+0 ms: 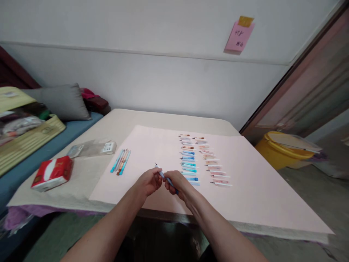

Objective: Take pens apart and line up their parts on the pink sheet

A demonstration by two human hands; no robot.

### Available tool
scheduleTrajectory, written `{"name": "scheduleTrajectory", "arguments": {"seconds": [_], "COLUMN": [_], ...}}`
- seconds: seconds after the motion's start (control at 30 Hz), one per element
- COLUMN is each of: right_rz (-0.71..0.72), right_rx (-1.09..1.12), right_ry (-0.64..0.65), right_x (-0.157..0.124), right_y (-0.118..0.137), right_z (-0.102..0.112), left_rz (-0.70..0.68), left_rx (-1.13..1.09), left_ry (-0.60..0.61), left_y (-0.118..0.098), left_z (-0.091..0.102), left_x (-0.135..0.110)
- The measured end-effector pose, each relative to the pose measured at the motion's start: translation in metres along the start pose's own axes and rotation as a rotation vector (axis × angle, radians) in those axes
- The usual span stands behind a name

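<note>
My left hand point(149, 182) and my right hand point(178, 183) meet over the near middle of the pink sheet point(152, 145). Both are closed on one slim blue pen point(161, 175), whose dark pointed tip faces up and left. The left fingers pinch it near the tip, while the right ones wrap the rear part; the fingers cover some of it. Just right of my hands lies a column of pens point(188, 158) in blue, teal and brown. A second column of mostly pinkish pens point(215, 168) runs beside it. Several pens point(121, 162) sit grouped at the left.
On the cloth-covered table, left of the sheet, are a red tissue pack point(58, 171) and a clear plastic package point(92, 148). A yellow bucket point(278, 153) stands right of the table. Behind is a wall with a pink note point(237, 38); a grey cushion point(62, 102) rests at left.
</note>
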State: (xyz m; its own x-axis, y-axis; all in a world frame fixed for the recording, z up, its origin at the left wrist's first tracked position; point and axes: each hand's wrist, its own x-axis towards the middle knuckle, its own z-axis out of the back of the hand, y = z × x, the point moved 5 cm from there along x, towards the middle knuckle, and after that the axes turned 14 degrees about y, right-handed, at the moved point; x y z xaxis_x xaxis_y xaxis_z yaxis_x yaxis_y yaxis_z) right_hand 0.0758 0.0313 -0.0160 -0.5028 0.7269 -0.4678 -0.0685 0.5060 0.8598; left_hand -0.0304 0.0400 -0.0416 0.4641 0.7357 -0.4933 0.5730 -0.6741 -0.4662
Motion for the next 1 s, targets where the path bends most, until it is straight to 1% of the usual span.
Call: {"name": "scheduleTrajectory", "arguments": {"seconds": [0.17,0.3,0.43,0.5,0.67,0.73,0.87,1.0], "right_rz": [0.02,0.022,0.054,0.045,-0.017,-0.009,0.068,0.147], "right_rx": [-0.001,0.03,0.079,0.172,0.602,0.708,0.805,0.827], "right_ry": [0.03,0.053,0.055,0.052,0.052,0.045,0.006,0.038], "right_x": [-0.001,-0.007,-0.008,-0.005,0.004,0.006,0.01,0.013], "right_y": [0.001,0.004,0.006,0.003,-0.005,-0.007,-0.01,-0.011], "right_z": [-0.004,-0.008,-0.008,-0.005,0.005,0.009,0.015,0.016], "left_rz": [-0.059,-0.135,-0.148,-0.15,-0.161,-0.163,-0.167,-0.161], "left_rx": [0.011,-0.009,-0.032,-0.039,-0.053,-0.056,-0.055,-0.047], "left_ry": [-0.077,-0.135,-0.18,-0.191,-0.187,-0.186,-0.176,-0.166], "left_y": [-0.001,-0.013,-0.024,-0.027,-0.031,-0.032,-0.033,-0.031], "left_z": [0.005,0.013,0.018,0.019,0.017,0.017,0.016,0.013], "left_x": [0.004,0.005,0.004,0.003,0.001,0.001,0.001,0.0]}}
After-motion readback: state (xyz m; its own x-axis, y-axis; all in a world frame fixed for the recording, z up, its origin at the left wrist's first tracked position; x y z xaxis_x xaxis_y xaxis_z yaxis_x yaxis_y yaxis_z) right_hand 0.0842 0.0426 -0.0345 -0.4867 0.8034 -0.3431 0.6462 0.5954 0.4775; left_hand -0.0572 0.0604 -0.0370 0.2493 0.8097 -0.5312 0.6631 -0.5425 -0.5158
